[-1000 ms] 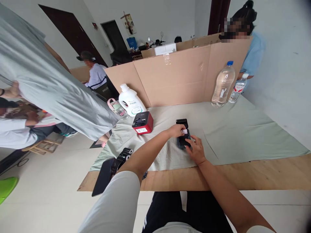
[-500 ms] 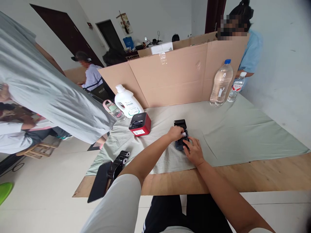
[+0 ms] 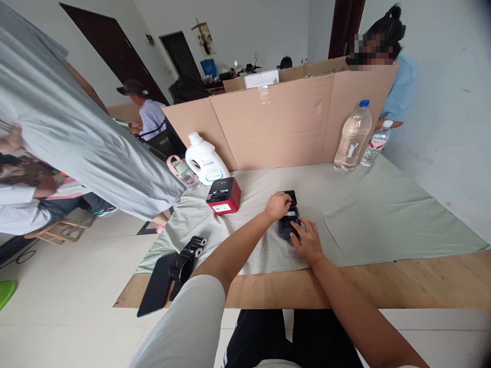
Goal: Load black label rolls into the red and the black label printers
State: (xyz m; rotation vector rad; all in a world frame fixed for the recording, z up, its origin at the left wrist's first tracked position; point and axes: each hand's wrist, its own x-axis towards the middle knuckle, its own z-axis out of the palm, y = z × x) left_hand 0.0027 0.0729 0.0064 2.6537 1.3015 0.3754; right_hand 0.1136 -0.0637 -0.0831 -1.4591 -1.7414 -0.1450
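Observation:
A small black portable printer lies on the cloth in front of me with its lid raised. A strip of white paper shows inside its compartment. My left hand is closed at the lid's left edge, its fingertips curled against it. My right hand grips the printer's right side, with the thumb at the near edge and a finger over the top. Parts of the printer are hidden under both hands.
To the left stand a red-and-black printer, a white detergent jug and a pink-handled bottle. Small rolls and a dark tablet-like slab lie nearer. Behind are a cardboard screen and water bottles. Several people are around.
My left hand has moved from the white paper in the compartment up to the printer's lid. The right hand stays on the printer. The view has shifted slightly.

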